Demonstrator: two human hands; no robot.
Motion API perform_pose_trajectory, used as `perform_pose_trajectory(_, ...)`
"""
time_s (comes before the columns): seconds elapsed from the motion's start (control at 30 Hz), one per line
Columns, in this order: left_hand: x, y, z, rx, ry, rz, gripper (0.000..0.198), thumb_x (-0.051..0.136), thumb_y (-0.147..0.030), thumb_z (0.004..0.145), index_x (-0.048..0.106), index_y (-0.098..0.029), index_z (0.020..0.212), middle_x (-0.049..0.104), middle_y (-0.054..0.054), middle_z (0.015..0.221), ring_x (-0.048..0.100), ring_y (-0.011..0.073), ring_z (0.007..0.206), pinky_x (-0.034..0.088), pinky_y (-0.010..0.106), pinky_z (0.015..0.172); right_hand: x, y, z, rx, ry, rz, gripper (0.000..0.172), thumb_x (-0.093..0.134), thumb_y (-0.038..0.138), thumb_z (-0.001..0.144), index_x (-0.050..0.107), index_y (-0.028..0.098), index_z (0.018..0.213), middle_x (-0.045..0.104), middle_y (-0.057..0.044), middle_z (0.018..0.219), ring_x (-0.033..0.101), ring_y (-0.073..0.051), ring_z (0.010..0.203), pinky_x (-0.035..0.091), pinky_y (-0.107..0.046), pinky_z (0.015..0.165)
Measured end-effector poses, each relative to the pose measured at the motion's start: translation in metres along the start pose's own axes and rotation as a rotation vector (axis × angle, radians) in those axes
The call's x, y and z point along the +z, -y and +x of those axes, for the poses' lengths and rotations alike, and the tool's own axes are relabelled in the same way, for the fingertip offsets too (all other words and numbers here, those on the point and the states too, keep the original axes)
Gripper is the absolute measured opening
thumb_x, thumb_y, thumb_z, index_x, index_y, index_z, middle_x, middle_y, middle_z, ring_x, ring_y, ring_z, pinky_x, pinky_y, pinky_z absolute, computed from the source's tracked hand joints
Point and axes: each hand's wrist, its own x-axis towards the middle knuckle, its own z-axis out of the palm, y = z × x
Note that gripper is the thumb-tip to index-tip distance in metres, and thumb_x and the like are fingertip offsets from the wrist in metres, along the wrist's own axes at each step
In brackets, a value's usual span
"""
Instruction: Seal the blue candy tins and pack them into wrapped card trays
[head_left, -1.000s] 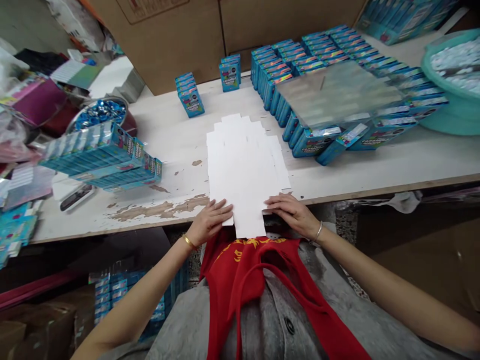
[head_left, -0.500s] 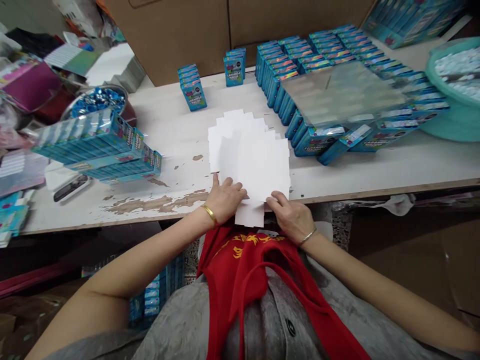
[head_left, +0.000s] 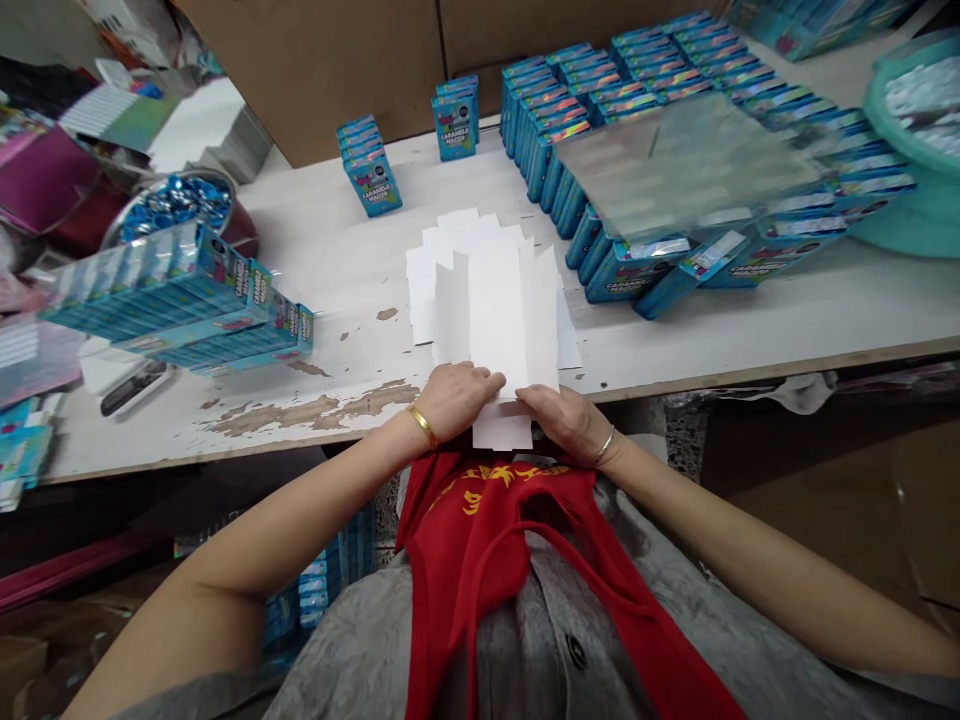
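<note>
A stack of flat white die-cut cardboard blanks [head_left: 450,250] lies on the white table [head_left: 750,320] at its near edge. The top blank [head_left: 499,315] is raised and bent into upright panels. My left hand [head_left: 459,398] grips its lower left corner with curled fingers. My right hand [head_left: 564,420] pinches its lower right edge. A white flap of the blank hangs over the table edge between my hands.
Rows of blue candy boxes [head_left: 600,110] stand at the back right under a clear sheet [head_left: 682,165]. A slanted pile of blue boxes [head_left: 187,300] sits at the left, a bowl of blue wrapped sweets [head_left: 176,205] behind it. A teal basin [head_left: 911,200] is far right.
The top blank has gone from lying flat to being lifted and folded upward. Both hands have moved inward, from flat on the stack to gripping the blank.
</note>
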Motion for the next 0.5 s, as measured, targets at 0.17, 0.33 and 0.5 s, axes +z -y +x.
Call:
perform_pose_trajectory(0.17, 0.005, 0.007, -0.003, 0.103, -0.13, 0.046, 0.017, 0.046, -0.014, 0.087, 0.061, -0.022, 0.087, 0.064, 0.006, 0.077, 0.06, 0.0226, 0.074, 0.039, 0.03, 0.054, -0.007, 0.005, 0.014, -0.023, 0.131, -0.032, 0.031, 0.033, 0.013, 0.093, 0.062, 0.018, 0.105, 0.066, -0.01, 0.091, 0.059, -0.019, 0.077, 0.048, -0.033, 0.071)
perform_pose_trajectory(0.33, 0.012, 0.024, 0.007, 0.198, -0.343, -0.128, 0.022, 0.043, -0.023, 0.082, 0.063, -0.03, 0.09, 0.063, 0.004, 0.083, 0.057, 0.0227, 0.061, 0.035, 0.031, 0.047, -0.05, -0.003, 0.028, -0.144, 0.418, -0.237, 0.04, 0.044, 0.02, 0.089, 0.049, 0.018, 0.129, 0.045, -0.01, 0.142, 0.055, -0.023, 0.102, 0.045, -0.037, 0.085)
perform_pose_trajectory(0.5, 0.035, 0.042, 0.029, 0.37, -0.484, -0.344, 0.039, 0.051, -0.026, 0.075, 0.061, -0.04, 0.11, 0.058, 0.002, 0.069, 0.057, 0.0249, 0.059, 0.04, 0.033, 0.056, -0.073, -0.014, 0.024, -0.158, 0.552, -0.387, 0.053, 0.04, 0.022, 0.093, 0.029, 0.013, 0.145, 0.021, -0.01, 0.156, 0.042, -0.024, 0.125, 0.033, -0.035, 0.105)
